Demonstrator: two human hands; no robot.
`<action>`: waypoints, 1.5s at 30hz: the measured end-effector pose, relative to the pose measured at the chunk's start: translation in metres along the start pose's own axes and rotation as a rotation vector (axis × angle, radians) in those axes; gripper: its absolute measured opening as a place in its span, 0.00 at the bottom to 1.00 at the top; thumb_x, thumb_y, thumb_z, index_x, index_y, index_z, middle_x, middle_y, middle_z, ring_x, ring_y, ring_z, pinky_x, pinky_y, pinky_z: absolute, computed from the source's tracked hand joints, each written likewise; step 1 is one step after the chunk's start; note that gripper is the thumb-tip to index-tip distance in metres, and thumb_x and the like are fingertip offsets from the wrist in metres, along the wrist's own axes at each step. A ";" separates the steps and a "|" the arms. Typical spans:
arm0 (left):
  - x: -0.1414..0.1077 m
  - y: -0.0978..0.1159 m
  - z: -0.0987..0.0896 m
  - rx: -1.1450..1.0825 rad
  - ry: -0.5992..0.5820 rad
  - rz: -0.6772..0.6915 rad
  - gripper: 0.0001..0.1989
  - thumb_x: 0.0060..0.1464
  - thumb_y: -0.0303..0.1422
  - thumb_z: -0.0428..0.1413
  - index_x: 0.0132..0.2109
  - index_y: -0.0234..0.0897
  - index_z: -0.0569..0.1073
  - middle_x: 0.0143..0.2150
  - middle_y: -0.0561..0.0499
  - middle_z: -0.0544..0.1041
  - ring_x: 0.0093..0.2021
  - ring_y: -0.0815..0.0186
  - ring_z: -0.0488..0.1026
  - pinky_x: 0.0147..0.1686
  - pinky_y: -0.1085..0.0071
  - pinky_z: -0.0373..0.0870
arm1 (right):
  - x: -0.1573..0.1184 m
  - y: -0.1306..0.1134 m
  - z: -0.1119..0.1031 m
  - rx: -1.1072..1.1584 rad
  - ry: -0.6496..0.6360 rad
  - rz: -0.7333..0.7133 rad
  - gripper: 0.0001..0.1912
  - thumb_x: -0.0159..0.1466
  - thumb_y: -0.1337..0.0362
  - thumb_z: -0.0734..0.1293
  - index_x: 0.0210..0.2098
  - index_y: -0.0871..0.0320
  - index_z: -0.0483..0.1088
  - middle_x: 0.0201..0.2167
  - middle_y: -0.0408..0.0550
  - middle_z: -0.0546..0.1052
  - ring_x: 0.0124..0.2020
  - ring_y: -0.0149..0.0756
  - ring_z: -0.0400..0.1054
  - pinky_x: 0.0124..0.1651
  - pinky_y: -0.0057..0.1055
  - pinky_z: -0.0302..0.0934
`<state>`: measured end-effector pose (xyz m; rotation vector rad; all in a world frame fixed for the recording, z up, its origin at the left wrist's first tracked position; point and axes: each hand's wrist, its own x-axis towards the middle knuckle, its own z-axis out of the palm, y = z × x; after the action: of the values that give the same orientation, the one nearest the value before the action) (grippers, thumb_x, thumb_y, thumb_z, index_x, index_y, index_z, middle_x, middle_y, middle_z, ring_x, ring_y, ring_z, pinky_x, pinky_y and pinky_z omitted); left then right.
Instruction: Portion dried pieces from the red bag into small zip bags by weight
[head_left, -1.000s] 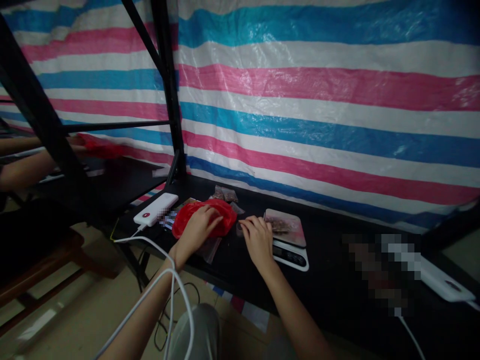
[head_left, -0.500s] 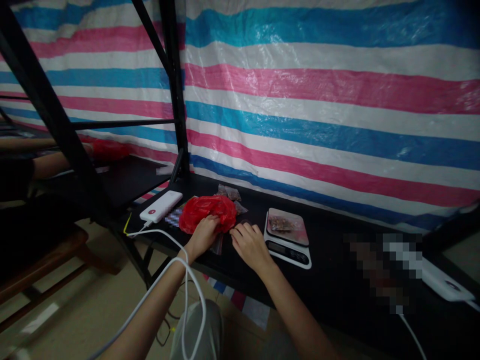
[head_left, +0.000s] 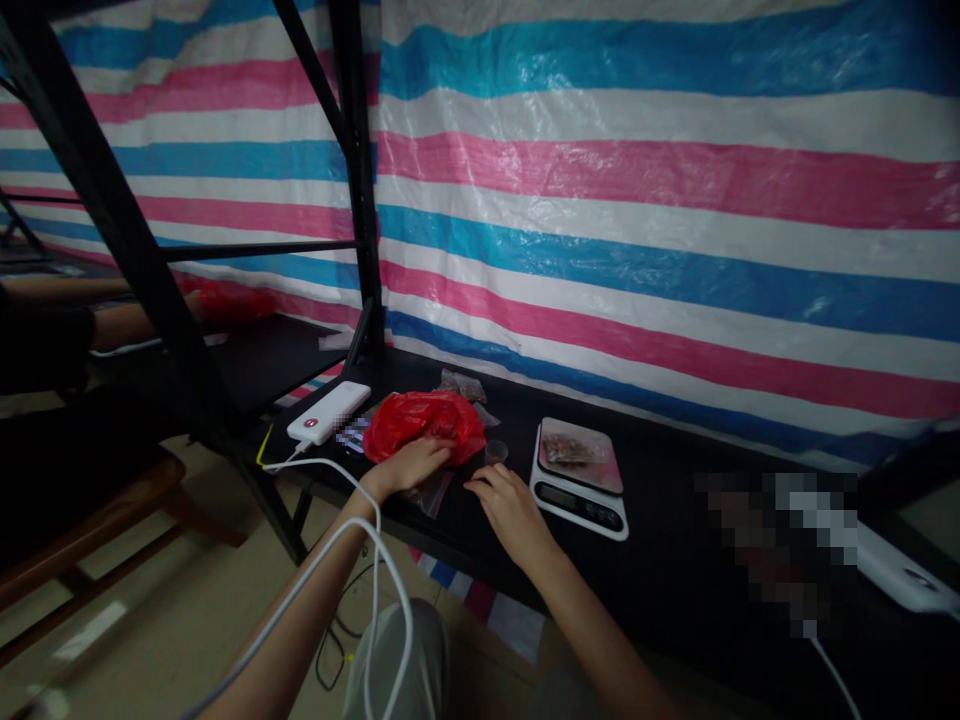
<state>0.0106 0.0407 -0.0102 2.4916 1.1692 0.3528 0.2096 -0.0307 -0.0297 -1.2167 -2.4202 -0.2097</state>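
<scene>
A crumpled red plastic bag (head_left: 409, 418) lies on the black table. My left hand (head_left: 411, 465) reaches across its front edge, fingers stretched over the red film; the fingertips are partly lost against it. Under that hand is a clear plastic bag (head_left: 435, 495), its contents unclear. To the right, my right hand (head_left: 506, 505) hovers low over the table, fingers bent and a little apart, nothing visible in them. A small clear round cup (head_left: 496, 452) stands just beyond its fingers. Beside that hand is a white kitchen scale (head_left: 577, 500) bearing a clear bag of brown pieces (head_left: 568, 449).
Small filled clear bags (head_left: 461, 386) lie behind the red bag. A white power bank (head_left: 328, 412) sits at left, its white cable (head_left: 330, 540) looping over my left arm. A black frame post (head_left: 356, 200) rises at left; another person's arm (head_left: 124, 325) works beyond it.
My left hand has drawn out of the red bag's folds and lies flatter along its front. My right hand has shifted slightly down, and the clear cup shows more plainly.
</scene>
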 end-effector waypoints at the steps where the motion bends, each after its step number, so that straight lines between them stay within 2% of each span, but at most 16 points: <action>1: 0.002 -0.002 -0.002 -0.005 -0.011 0.017 0.18 0.57 0.27 0.40 0.51 0.33 0.68 0.53 0.45 0.70 0.52 0.65 0.66 0.52 0.71 0.59 | 0.001 0.001 0.000 0.001 0.005 0.003 0.13 0.60 0.73 0.61 0.42 0.55 0.71 0.37 0.47 0.72 0.40 0.35 0.63 0.40 0.32 0.59; 3: 0.008 -0.006 -0.005 -0.018 -0.019 0.032 0.18 0.56 0.25 0.40 0.48 0.33 0.70 0.50 0.45 0.73 0.49 0.66 0.68 0.50 0.72 0.61 | 0.003 0.002 0.000 0.011 0.017 0.007 0.11 0.61 0.73 0.61 0.39 0.55 0.71 0.36 0.47 0.72 0.40 0.35 0.63 0.40 0.32 0.59; 7: 0.023 -0.008 -0.006 -0.029 -0.034 0.078 0.14 0.52 0.24 0.46 0.41 0.35 0.75 0.39 0.47 0.77 0.38 0.66 0.73 0.41 0.74 0.65 | 0.005 0.001 -0.001 0.032 0.036 0.042 0.08 0.61 0.70 0.62 0.34 0.55 0.72 0.33 0.46 0.73 0.38 0.35 0.64 0.38 0.31 0.58; 10: 0.030 -0.008 -0.003 0.045 0.041 0.087 0.10 0.50 0.23 0.50 0.37 0.34 0.75 0.36 0.47 0.76 0.37 0.64 0.72 0.39 0.73 0.65 | 0.005 0.001 -0.005 0.030 0.061 0.045 0.08 0.62 0.69 0.61 0.33 0.54 0.72 0.32 0.45 0.74 0.38 0.35 0.64 0.38 0.31 0.57; 13: 0.032 -0.005 -0.001 0.067 0.112 0.107 0.08 0.48 0.22 0.53 0.34 0.32 0.75 0.38 0.46 0.74 0.37 0.64 0.71 0.39 0.72 0.65 | 0.009 0.006 -0.013 0.105 0.185 0.120 0.09 0.63 0.69 0.60 0.35 0.54 0.72 0.33 0.46 0.74 0.37 0.35 0.64 0.39 0.32 0.56; 16: 0.030 0.003 -0.001 -0.014 0.133 0.225 0.08 0.47 0.20 0.53 0.35 0.33 0.74 0.42 0.47 0.71 0.41 0.66 0.70 0.42 0.73 0.65 | 0.017 0.017 -0.021 0.186 0.358 0.274 0.09 0.63 0.68 0.59 0.36 0.56 0.71 0.35 0.47 0.74 0.37 0.36 0.64 0.40 0.32 0.56; 18: 0.029 0.008 -0.002 -0.052 0.136 0.267 0.08 0.46 0.20 0.54 0.33 0.33 0.74 0.43 0.48 0.71 0.43 0.66 0.69 0.45 0.72 0.64 | 0.022 0.024 -0.023 0.188 0.395 0.334 0.08 0.62 0.68 0.60 0.36 0.56 0.71 0.34 0.46 0.74 0.37 0.36 0.64 0.40 0.32 0.55; 23: 0.030 0.006 0.004 -0.056 0.107 0.264 0.03 0.48 0.23 0.56 0.29 0.32 0.73 0.40 0.47 0.72 0.42 0.65 0.69 0.44 0.71 0.65 | 0.027 0.025 -0.020 0.066 0.328 0.360 0.08 0.62 0.69 0.60 0.35 0.55 0.71 0.33 0.45 0.75 0.37 0.37 0.64 0.39 0.33 0.51; 26: 0.033 0.000 0.009 -0.044 0.122 0.233 0.04 0.49 0.24 0.55 0.34 0.31 0.73 0.43 0.45 0.71 0.43 0.65 0.69 0.45 0.71 0.65 | 0.025 0.021 -0.020 0.022 0.327 0.348 0.10 0.63 0.68 0.58 0.37 0.56 0.70 0.34 0.46 0.75 0.37 0.36 0.64 0.39 0.32 0.50; 30: 0.034 -0.003 0.013 0.013 0.127 0.182 0.09 0.51 0.26 0.53 0.41 0.31 0.72 0.47 0.43 0.70 0.47 0.63 0.69 0.49 0.68 0.63 | 0.023 0.019 -0.019 0.002 0.314 0.332 0.10 0.64 0.68 0.57 0.37 0.55 0.70 0.34 0.45 0.74 0.37 0.35 0.63 0.39 0.32 0.50; 36: 0.032 0.008 0.012 0.066 0.144 0.254 0.11 0.54 0.23 0.49 0.44 0.32 0.70 0.46 0.43 0.71 0.46 0.63 0.69 0.48 0.69 0.64 | 0.023 0.017 -0.018 0.009 0.301 0.316 0.10 0.63 0.68 0.57 0.36 0.56 0.70 0.33 0.46 0.73 0.36 0.36 0.63 0.38 0.32 0.50; 39: 0.029 0.011 0.013 0.072 0.148 0.245 0.10 0.55 0.24 0.48 0.44 0.32 0.70 0.44 0.44 0.71 0.43 0.64 0.70 0.45 0.70 0.66 | 0.025 0.009 -0.021 0.032 0.287 0.272 0.12 0.63 0.67 0.57 0.43 0.55 0.68 0.39 0.47 0.72 0.40 0.37 0.62 0.40 0.33 0.52; 42: 0.027 0.012 0.017 0.103 0.146 0.245 0.12 0.55 0.24 0.48 0.46 0.30 0.69 0.48 0.41 0.69 0.43 0.64 0.70 0.45 0.69 0.67 | 0.029 0.001 -0.020 0.018 0.257 0.209 0.20 0.62 0.63 0.60 0.53 0.55 0.61 0.47 0.51 0.68 0.45 0.41 0.60 0.43 0.35 0.53; 45: 0.028 0.014 0.021 0.156 0.149 0.225 0.12 0.55 0.23 0.46 0.45 0.28 0.69 0.46 0.40 0.70 0.43 0.62 0.71 0.44 0.66 0.67 | 0.032 0.001 -0.016 -0.022 0.196 0.158 0.20 0.62 0.65 0.61 0.54 0.53 0.60 0.46 0.51 0.68 0.44 0.40 0.60 0.41 0.35 0.53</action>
<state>0.0459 0.0497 -0.0216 2.7841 1.0054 0.5342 0.1982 -0.0124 -0.0014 -1.3246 -2.1496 -0.2941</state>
